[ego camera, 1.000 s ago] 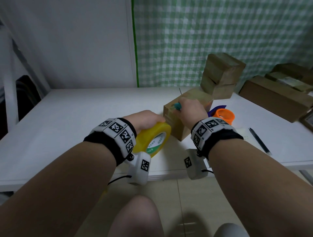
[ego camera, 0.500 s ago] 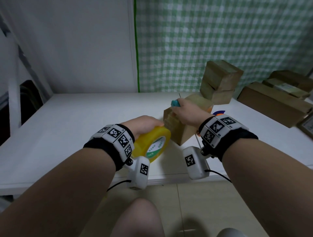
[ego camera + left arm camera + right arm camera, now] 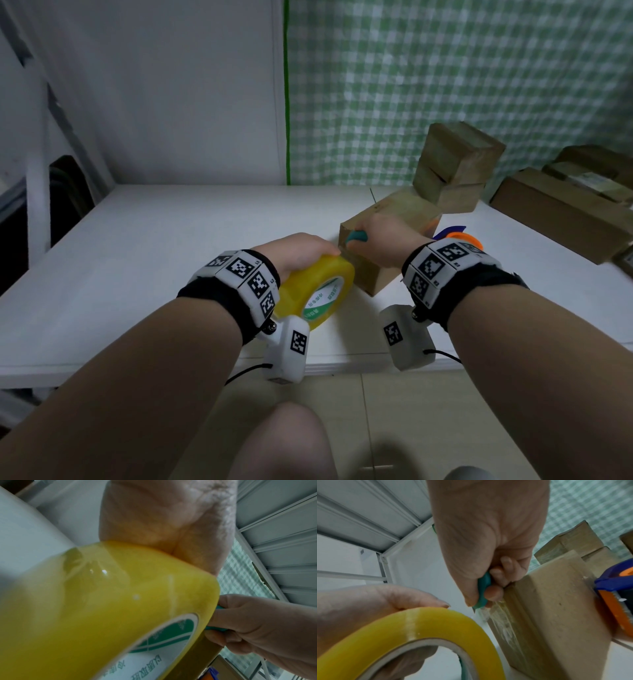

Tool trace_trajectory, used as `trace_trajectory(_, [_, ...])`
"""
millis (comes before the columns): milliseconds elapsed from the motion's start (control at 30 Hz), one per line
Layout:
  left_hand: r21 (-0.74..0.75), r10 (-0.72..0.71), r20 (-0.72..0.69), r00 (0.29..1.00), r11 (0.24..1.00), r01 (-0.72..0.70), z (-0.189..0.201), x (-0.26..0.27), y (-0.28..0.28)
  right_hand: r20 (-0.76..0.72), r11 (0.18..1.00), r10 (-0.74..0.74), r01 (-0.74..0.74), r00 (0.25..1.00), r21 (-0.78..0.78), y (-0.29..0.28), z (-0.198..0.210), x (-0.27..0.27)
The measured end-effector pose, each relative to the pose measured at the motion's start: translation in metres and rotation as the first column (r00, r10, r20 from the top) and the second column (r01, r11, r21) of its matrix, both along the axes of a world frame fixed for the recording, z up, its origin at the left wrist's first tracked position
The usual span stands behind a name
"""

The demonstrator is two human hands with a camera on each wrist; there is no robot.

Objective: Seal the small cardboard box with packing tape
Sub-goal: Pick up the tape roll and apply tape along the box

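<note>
A small cardboard box [image 3: 400, 212] [image 3: 556, 601] stands on the white table [image 3: 154, 240], with clear tape running down its near side. My left hand [image 3: 298, 250] [image 3: 368, 601] grips a big yellow roll of packing tape [image 3: 315, 291] [image 3: 102, 608] [image 3: 428, 628] just left of the box. My right hand [image 3: 383, 233] [image 3: 488, 547] holds a small teal cutter [image 3: 356, 236] [image 3: 482, 591] [image 3: 217, 628] at the box's near left edge, its tip by the tape strip between roll and box.
An orange and blue tape dispenser [image 3: 462, 238] [image 3: 616, 595] lies right behind the box. Two stacked cardboard boxes [image 3: 455, 164] stand at the back, and longer cartons [image 3: 561, 212] fill the right side. A green checked curtain [image 3: 445, 68] hangs behind.
My right hand with the cutter has slid down from the box's top corner to its near left edge. The left hand keeps the roll beside the box.
</note>
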State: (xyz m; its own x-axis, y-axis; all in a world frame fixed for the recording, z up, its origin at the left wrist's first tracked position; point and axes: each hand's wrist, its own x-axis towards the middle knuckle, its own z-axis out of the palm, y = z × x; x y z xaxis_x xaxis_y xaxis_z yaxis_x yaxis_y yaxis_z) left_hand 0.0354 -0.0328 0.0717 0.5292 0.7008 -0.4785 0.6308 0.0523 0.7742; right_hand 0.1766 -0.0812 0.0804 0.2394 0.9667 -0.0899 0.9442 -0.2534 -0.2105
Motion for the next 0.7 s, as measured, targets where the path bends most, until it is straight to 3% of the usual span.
trace_trajectory(700, [-0.066,0.029,-0.028,0.999,0.997,-0.031,0.0034,-0.0022,0.0014,0.056,0.999,0.051,-0.05,0.997,-0.011,0.0031,0.0018,-0.0033])
